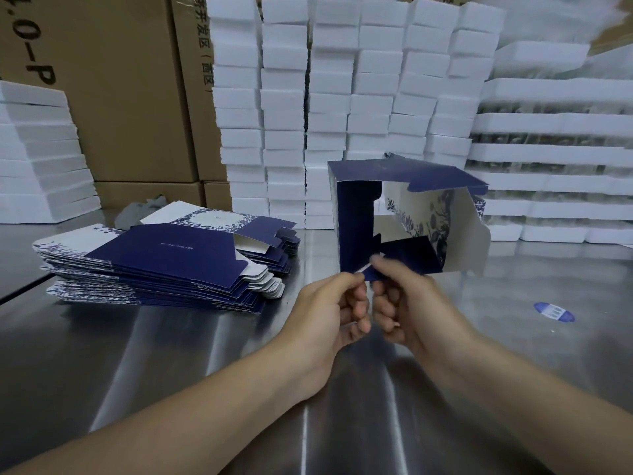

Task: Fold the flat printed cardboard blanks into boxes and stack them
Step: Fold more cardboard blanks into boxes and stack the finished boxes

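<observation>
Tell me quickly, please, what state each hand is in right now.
Left hand: closed, pinching a bottom flap of the half-folded box.
Right hand: closed, pinching a bottom flap of the same box.

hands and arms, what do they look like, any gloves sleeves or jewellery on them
The left hand and right hand are bare, with no gloves. No ring shows on the fingers in view. Both forearms are uncovered down to the picture's edge, with no sleeve, watch or wristband visible, and no markings that I can make out.
</observation>
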Tool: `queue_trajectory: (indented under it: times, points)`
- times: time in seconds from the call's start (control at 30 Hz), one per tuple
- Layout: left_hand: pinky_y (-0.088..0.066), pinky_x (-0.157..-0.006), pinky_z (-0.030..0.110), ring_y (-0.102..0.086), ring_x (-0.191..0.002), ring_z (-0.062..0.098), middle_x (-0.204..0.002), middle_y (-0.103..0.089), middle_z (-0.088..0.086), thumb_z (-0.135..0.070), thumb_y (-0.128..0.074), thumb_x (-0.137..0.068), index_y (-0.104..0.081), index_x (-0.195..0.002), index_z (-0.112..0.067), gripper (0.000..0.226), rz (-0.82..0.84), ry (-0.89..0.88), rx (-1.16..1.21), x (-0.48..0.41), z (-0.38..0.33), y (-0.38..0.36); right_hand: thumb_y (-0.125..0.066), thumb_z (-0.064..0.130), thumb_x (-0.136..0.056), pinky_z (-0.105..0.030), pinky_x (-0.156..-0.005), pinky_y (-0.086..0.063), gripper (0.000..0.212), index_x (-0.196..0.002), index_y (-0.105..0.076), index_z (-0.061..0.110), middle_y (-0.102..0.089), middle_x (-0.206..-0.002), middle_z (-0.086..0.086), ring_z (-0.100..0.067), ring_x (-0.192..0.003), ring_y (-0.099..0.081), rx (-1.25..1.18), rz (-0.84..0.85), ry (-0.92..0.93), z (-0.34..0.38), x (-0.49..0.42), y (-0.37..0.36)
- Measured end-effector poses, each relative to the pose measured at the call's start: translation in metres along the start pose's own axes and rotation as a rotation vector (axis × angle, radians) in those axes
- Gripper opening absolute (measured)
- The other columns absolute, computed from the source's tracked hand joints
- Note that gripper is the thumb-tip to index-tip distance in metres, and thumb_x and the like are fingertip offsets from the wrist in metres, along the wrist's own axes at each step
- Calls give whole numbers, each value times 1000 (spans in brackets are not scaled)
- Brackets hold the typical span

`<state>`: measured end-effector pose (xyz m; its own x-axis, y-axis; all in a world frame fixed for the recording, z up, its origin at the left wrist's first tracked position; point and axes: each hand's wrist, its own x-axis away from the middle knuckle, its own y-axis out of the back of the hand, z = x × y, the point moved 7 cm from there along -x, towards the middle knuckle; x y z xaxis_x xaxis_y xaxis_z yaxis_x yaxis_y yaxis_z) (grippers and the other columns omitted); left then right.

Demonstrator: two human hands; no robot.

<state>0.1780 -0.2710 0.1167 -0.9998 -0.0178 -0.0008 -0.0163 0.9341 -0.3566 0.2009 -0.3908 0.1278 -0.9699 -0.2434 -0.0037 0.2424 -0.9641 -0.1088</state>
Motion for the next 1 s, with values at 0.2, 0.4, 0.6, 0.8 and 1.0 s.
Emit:
queue_trajectory:
  times: [0.2, 0.4, 0.6, 0.8, 1.0]
  points:
    - [-45, -52, 20, -50, -52, 11, -61, -53, 0, -26, -60, -103, -62, -72, -18, 32, 41, -28, -64, 4, -4, -4, -68, 27, -95, -23, -45, -29, 35, -63, -62, 14, -43, -59, -4, -13, -51, -34, -47, 27, 67, 4, 1, -4]
    - [-43, -62, 26, -51, -53, 12, -60, -51, -1, -25, -58, -104, -64, -65, -22, 40, -20, -98, -118, 7, -8, -3, -67, 29, -94, -23, -47, -28, 39, -56, -65, 21, -43, -58, 0, -11, -49, -33, -51, 29, 37, 2, 1, -3]
    - [-45, -63, 27, -51, -50, 12, -57, -50, -1, -21, -58, -104, -63, -59, -23, 45, -112, -140, -104, 4, -11, 6, -66, 28, -97, -27, -48, -21, 31, -69, -58, 17, -42, -57, 1, -11, -47, -31, -83, -31, 5, 1, -1, 4]
    - [-42, -54, 23, -48, -49, 13, -58, -46, 0, -32, -65, -100, -63, -64, -21, 38, -30, -13, 9, 1, -2, 2, -64, 22, -98, -23, -42, -19, 36, -62, -61, 17, -39, -55, 0, -11, -45, -27, -136, -20, 4, 0, -3, 3]
    - [-44, -54, 21, -50, -47, 11, -53, -49, -2, -24, -58, -105, -60, -72, -16, 35, -103, -70, -60, -4, -7, 10, -70, 34, -98, -21, -43, -23, 34, -67, -66, 21, -45, -57, 2, -9, -46, -34, -69, 30, -14, -6, -2, -6]
